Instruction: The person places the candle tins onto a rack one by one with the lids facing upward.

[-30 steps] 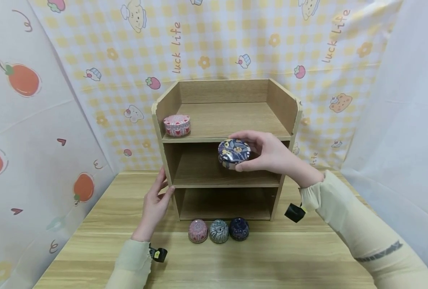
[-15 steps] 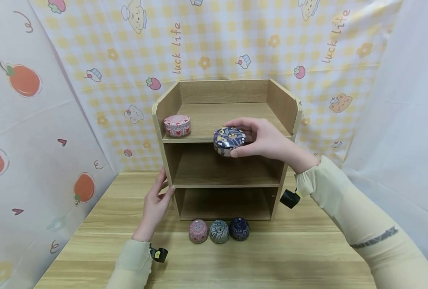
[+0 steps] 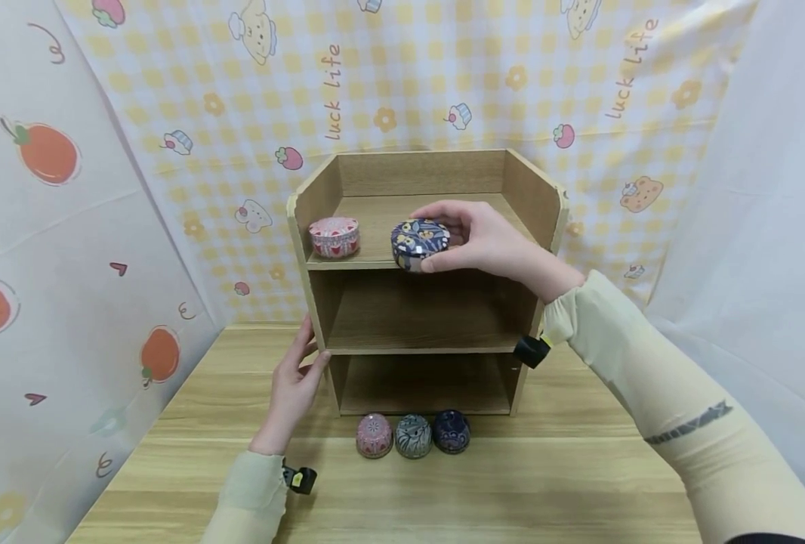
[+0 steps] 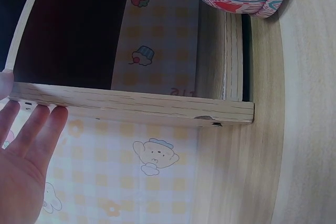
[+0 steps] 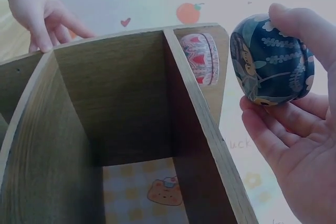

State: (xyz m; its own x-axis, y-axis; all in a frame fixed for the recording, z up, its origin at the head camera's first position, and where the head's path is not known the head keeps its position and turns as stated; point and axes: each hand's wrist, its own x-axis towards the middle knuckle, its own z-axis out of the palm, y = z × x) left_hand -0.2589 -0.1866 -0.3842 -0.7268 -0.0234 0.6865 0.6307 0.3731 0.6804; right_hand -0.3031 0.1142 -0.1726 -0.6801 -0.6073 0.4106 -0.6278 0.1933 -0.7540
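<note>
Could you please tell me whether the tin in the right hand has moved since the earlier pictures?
Yes: in the head view, the tin has moved up and left against the shelf unit, now appearing across its top board's front edge.

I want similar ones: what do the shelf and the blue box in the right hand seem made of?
The shelf looks like wood or laminate board, matt: grain lines, chipped edges. The blue box is likely printed tin, glossy: bright highlights on top; plastic is possible.
</note>
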